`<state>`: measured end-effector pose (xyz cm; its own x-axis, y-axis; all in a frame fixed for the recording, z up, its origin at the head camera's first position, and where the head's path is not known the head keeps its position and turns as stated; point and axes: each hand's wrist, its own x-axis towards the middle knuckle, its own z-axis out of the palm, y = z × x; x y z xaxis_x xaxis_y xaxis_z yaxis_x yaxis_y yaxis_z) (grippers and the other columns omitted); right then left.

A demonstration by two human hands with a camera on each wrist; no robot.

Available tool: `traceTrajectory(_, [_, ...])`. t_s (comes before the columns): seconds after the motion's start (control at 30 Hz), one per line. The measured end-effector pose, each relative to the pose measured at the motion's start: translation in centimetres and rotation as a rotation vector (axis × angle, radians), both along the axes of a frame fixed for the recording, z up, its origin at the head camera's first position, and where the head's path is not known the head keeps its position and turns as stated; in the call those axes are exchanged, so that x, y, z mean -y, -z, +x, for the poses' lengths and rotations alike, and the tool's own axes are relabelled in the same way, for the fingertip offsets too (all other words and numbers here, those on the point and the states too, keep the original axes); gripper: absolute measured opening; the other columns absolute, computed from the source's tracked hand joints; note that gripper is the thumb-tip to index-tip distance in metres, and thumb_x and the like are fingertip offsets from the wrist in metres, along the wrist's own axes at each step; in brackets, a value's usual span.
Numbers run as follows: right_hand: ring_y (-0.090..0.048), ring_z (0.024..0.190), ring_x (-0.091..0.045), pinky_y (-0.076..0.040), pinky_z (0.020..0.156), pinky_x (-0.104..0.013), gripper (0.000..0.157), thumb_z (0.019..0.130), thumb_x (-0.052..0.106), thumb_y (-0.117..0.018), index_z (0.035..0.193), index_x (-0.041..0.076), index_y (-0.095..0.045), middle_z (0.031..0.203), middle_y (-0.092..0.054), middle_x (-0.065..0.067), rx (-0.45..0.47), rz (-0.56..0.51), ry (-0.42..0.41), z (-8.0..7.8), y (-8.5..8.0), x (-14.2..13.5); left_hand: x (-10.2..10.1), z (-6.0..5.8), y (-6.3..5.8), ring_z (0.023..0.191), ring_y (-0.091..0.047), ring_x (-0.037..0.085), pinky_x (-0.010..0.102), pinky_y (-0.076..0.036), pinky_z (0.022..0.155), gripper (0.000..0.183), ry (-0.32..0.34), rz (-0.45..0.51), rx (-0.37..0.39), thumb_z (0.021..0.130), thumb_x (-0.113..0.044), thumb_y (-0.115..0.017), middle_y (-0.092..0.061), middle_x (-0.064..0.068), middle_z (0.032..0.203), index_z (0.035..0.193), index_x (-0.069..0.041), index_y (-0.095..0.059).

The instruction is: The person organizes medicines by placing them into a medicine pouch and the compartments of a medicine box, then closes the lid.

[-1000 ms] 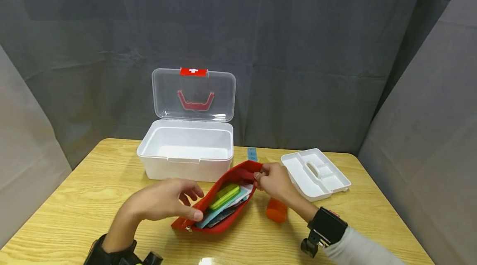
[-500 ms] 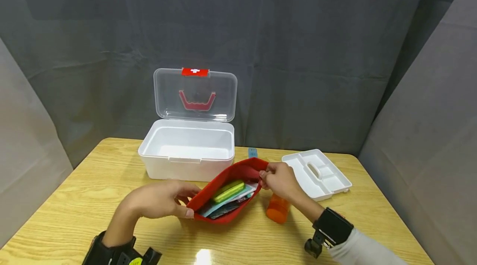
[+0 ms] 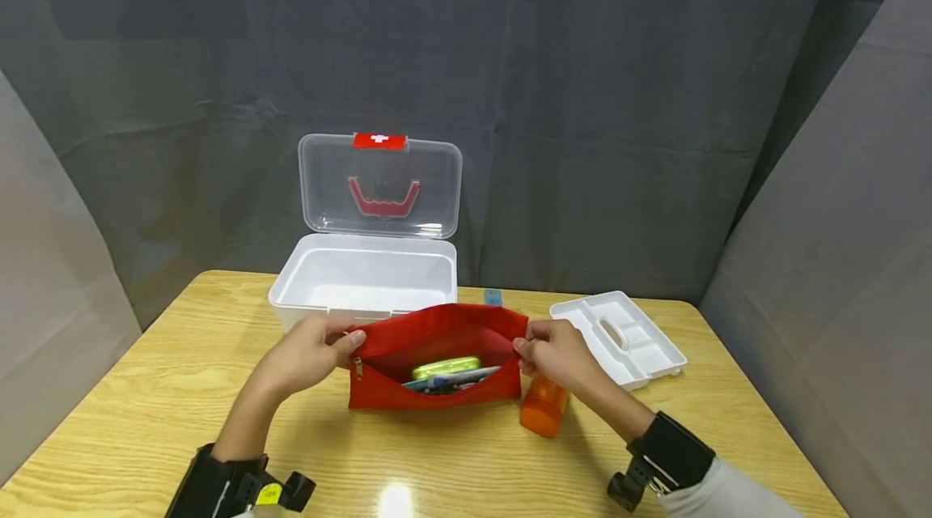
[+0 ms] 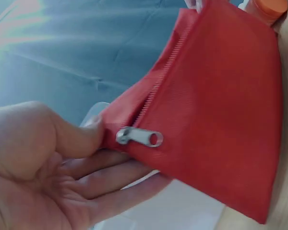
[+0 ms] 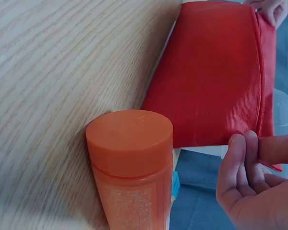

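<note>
The left hand (image 3: 315, 350) pinches one upper corner of the red pouch (image 3: 389, 395) beside its zip pull (image 4: 139, 137), between thumb and fingers; the right hand (image 3: 559, 352) pinches the opposite corner, its fingers curled; the pouch gapes between them, in front of the white box (image 3: 291, 309), with a yellow-green item (image 3: 446, 367) inside; an orange bottle (image 3: 542, 411) lies on the surface (image 3: 466, 461) by its right end.

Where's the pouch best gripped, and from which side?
Grip the pouch, I'd say, by both ends of its mouth, left hand from the left, right hand from the right: it's long, its front edge sags, and the unzipped top gapes between those ends.
</note>
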<state>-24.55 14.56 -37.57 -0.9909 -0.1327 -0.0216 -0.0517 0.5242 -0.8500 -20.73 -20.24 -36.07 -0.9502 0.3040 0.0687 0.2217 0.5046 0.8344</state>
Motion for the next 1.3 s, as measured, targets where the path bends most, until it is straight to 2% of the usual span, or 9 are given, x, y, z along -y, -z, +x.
traceTrajectory(0.2, [-0.054, 0.069, -0.018, -0.048, 0.066, -0.029, 0.025, 0.094, 0.013, -0.062, 0.073, 0.000, -0.061, 0.068, -0.056, -0.005, 0.005, 0.026, -0.050, 0.8, -0.4, -0.9, -0.3, -0.8, 1.0, 0.068, -0.070, 0.021, 0.039, -0.063, 0.072, 0.020, -0.124, 0.093, 0.027, 0.102, -0.010, -0.057, -0.071, 0.011, 0.081, 0.106, 0.006, -0.068])
traceTrajectory(0.3, [-0.057, 0.073, -0.020, -0.050, 0.071, -0.032, 0.022, 0.095, 0.015, -0.062, 0.079, 0.002, -0.066, 0.072, -0.061, -0.005, 0.015, 0.029, -0.049, 0.9, -0.4, -1.2, -0.6, -1.1, 1.3, 0.065, -0.069, 0.020, 0.037, -0.062, 0.069, 0.019, -0.165, 0.101, 0.004, 0.102, -0.010, -0.058, -0.069, 0.009, 0.074, 0.101, 0.006, -0.067])
traceTrajectory(0.4, [-0.064, 0.078, -0.022, -0.055, 0.078, -0.035, 0.018, 0.096, 0.016, -0.061, 0.088, 0.003, -0.071, 0.080, -0.068, -0.008, 0.025, 0.028, -0.029, 0.8, -0.3, -1.2, -0.8, -1.4, 1.6, 0.065, -0.069, 0.019, 0.034, -0.062, 0.067, 0.018, -0.190, 0.112, -0.014, 0.102, -0.010, -0.058, -0.070, 0.010, 0.075, 0.099, 0.006, -0.067])
traceTrajectory(0.57, [-0.069, 0.086, -0.025, -0.059, 0.086, -0.038, 0.017, 0.097, 0.012, -0.059, 0.101, 0.001, -0.072, 0.094, -0.071, -0.011, 0.029, -0.010, -0.050, 0.7, -0.3, -1.1, -0.9, -1.4, 1.8, 0.067, -0.070, 0.019, 0.033, -0.062, 0.068, 0.018, -0.198, 0.134, -0.017, 0.102, -0.010, -0.058, -0.072, 0.015, 0.083, 0.100, 0.006, -0.067])
traceTrajectory(0.77, [-0.070, 0.101, -0.026, -0.055, 0.099, -0.044, 0.030, 0.097, 0.002, -0.054, 0.125, -0.006, -0.061, 0.114, -0.071, -0.019, 0.084, -0.093, -0.201, 0.9, -0.8, -1.2, -1.1, -1.4, 1.7, 0.070, -0.072, 0.020, 0.034, -0.063, 0.069, 0.019, -0.197, 0.141, -0.008, 0.102, -0.012, -0.059, -0.073, 0.016, 0.088, 0.104, 0.005, -0.068])
traceTrajectory(0.87, [-0.068, 0.104, -0.025, -0.054, 0.100, -0.044, 0.033, 0.095, -0.001, -0.057, 0.127, -0.005, -0.058, 0.118, -0.071, -0.020, 0.102, -0.092, -0.246, 0.9, -0.8, -1.1, -1.1, -1.4, 1.7, 0.069, -0.071, 0.020, 0.034, -0.063, 0.070, 0.020, -0.191, 0.134, -0.002, 0.102, -0.013, -0.060, -0.072, 0.014, 0.084, 0.105, 0.005, -0.068])
traceTrajectory(1.0, [-0.069, 0.103, -0.025, -0.056, 0.098, -0.045, 0.031, 0.093, 0.001, -0.064, 0.124, -0.002, -0.061, 0.116, -0.073, -0.019, 0.099, -0.068, -0.212, 1.0, -0.6, -0.9, -1.3, -1.3, 1.6, 0.069, -0.071, 0.020, 0.035, -0.063, 0.070, 0.021, -0.181, 0.128, 0.005, 0.101, -0.014, -0.061, -0.071, 0.011, 0.080, 0.109, 0.004, -0.069])
traceTrajectory(1.13, [-0.070, 0.103, -0.025, -0.056, 0.098, -0.045, 0.031, 0.093, 0.002, -0.065, 0.124, 0.000, -0.063, 0.116, -0.073, -0.018, 0.100, -0.050, -0.189, 1.2, -0.5, -0.7, -1.3, -1.3, 1.7, 0.069, -0.071, 0.020, 0.035, -0.063, 0.071, 0.024, -0.184, 0.124, 0.007, 0.101, -0.014, -0.061, -0.072, 0.012, 0.083, 0.115, 0.005, -0.069])
traceTrajectory(1.3, [-0.067, 0.113, -0.031, -0.055, 0.100, -0.044, 0.045, 0.094, 0.000, -0.062, 0.137, -0.006, -0.053, 0.126, -0.067, -0.024, 0.131, -0.095, -0.296, 1.2, -0.8, -1.0, -1.3, -1.4, 1.8, 0.069, -0.071, 0.019, 0.035, -0.063, 0.070, 0.023, -0.192, 0.121, 0.005, 0.101, -0.013, -0.060, -0.072, 0.012, 0.083, 0.114, 0.005, -0.069])
